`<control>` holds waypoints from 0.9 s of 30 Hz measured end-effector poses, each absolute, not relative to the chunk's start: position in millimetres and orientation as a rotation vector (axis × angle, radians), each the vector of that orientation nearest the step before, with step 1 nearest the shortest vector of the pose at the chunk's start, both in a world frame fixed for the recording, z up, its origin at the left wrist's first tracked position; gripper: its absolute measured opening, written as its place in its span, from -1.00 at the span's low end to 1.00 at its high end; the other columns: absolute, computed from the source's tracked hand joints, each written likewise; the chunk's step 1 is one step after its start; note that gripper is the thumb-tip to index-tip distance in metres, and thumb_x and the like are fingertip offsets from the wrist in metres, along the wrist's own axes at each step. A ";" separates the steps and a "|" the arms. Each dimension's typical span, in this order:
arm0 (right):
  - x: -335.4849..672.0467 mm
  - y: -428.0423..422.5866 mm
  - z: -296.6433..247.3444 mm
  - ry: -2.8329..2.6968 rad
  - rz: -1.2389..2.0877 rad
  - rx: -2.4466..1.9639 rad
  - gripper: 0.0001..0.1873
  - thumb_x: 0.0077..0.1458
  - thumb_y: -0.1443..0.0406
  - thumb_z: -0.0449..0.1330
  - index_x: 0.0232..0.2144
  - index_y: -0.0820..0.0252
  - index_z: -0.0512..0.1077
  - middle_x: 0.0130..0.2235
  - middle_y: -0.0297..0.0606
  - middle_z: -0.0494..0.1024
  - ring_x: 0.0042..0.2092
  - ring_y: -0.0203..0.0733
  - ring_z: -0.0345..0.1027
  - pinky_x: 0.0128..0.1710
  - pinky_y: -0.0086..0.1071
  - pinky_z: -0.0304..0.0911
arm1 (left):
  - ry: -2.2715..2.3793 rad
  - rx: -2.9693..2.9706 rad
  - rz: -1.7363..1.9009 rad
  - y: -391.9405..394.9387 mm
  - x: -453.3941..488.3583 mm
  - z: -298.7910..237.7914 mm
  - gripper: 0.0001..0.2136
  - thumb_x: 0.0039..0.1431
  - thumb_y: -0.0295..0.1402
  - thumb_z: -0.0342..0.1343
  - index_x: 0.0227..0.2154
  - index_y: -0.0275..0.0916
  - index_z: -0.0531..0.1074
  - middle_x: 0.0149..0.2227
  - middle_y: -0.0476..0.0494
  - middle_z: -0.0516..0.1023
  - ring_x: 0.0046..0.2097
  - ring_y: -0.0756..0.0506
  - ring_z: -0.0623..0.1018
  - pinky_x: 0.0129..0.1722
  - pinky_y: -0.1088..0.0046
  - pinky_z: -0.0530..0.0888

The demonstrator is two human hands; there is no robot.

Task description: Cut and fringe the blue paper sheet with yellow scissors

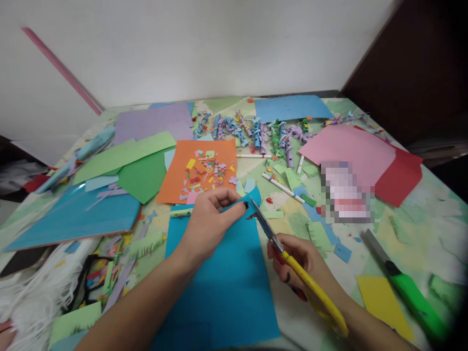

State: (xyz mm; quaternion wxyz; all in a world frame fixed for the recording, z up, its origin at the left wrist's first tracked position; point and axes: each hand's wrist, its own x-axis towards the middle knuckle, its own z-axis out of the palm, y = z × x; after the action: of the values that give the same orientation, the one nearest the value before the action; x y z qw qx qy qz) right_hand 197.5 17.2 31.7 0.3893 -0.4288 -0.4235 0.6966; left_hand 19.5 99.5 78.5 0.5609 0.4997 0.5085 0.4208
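Observation:
Pinched in my left hand [215, 214] is a small piece of blue paper [253, 199], held up above the table. My right hand [303, 263] grips yellow-handled scissors [292, 265], whose blades lie against the edge of that piece; whether they are parted is hard to tell. Below both hands lies a large sheet of blue paper [219, 287]. Just beyond the left hand, an orange sheet [170, 180] bears many small coloured paper scraps [206, 170]. A rolled green paper tube [181, 213] rests by the left wrist.
Rolled, fringed paper tubes [258, 134] line the back. White sticks [283, 187] lie right of centre. A green-handled knife [409, 287] lies at right with its blade bare, near a yellow sheet [385, 302]. White yarn [44, 297] heaps at left. Pink paper [351, 151] lies back right.

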 end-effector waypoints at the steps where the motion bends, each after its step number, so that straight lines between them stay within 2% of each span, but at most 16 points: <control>1: 197.4 17.1 31.8 -1.071 1.769 -1.096 -0.55 -0.15 0.03 0.42 -0.47 0.19 0.33 -0.61 -0.50 0.25 -0.68 -0.52 -0.13 -0.80 -0.61 -0.14 | 1.199 1.176 0.996 99.4 19.7 78.7 -0.91 -0.15 -0.39 0.22 -0.63 -0.27 0.44 -0.60 0.02 0.42 -0.52 0.05 0.36 -0.53 0.55 0.25; 6: 197.5 17.4 31.3 -1.101 1.740 -1.136 -0.55 -0.16 0.03 0.42 -0.47 0.20 0.33 -0.61 -0.47 0.25 -0.65 -0.48 -0.09 -0.77 -0.58 -0.20 | 1.200 1.169 1.005 99.1 20.8 78.5 -0.90 -0.16 -0.39 0.23 -0.63 -0.27 0.43 -0.60 0.01 0.42 -0.52 0.05 0.36 -0.53 0.55 0.25; 12: 197.3 19.2 32.5 -1.141 1.700 -1.141 -0.53 -0.19 0.03 0.43 -0.50 0.21 0.32 -0.63 -0.47 0.24 -0.60 -0.44 -0.02 -0.67 -0.55 -0.10 | 1.201 1.166 0.999 100.1 20.3 77.9 -0.90 -0.15 -0.40 0.23 -0.63 -0.27 0.43 -0.60 0.03 0.40 -0.52 0.05 0.35 -0.53 0.55 0.24; 20: 197.3 18.7 31.9 -1.114 1.711 -1.179 -0.55 -0.24 0.09 0.47 -0.50 0.20 0.33 -0.63 -0.47 0.27 -0.61 -0.44 -0.01 -0.69 -0.56 -0.13 | 1.194 1.169 0.982 99.0 20.3 78.7 -0.90 -0.14 -0.38 0.22 -0.63 -0.26 0.43 -0.60 0.01 0.43 -0.52 0.03 0.37 -0.52 0.52 0.25; 24: 197.3 18.2 32.2 -1.103 1.730 -1.149 -0.54 -0.20 0.04 0.44 -0.46 0.20 0.34 -0.63 -0.47 0.26 -0.62 -0.44 -0.01 -0.70 -0.56 -0.09 | 1.189 1.177 0.995 98.8 20.1 78.0 -0.90 -0.13 -0.39 0.22 -0.63 -0.26 0.43 -0.60 0.02 0.42 -0.52 0.04 0.36 -0.52 0.53 0.25; 27: 197.9 17.7 31.5 -1.101 1.767 -1.077 -0.50 -0.17 -0.03 0.41 -0.43 0.20 0.34 -0.61 -0.50 0.22 -0.64 -0.47 -0.08 -0.74 -0.58 -0.10 | 1.183 1.177 0.990 99.4 19.4 77.4 -0.90 -0.12 -0.39 0.21 -0.62 -0.26 0.43 -0.59 0.02 0.43 -0.51 0.04 0.37 -0.51 0.54 0.26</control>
State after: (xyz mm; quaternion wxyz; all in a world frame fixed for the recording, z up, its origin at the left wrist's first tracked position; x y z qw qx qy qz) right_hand 197.9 17.7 31.5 0.3884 -0.4234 -0.4327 0.6947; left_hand 19.4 99.4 77.4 0.5651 0.5003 0.5031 0.4211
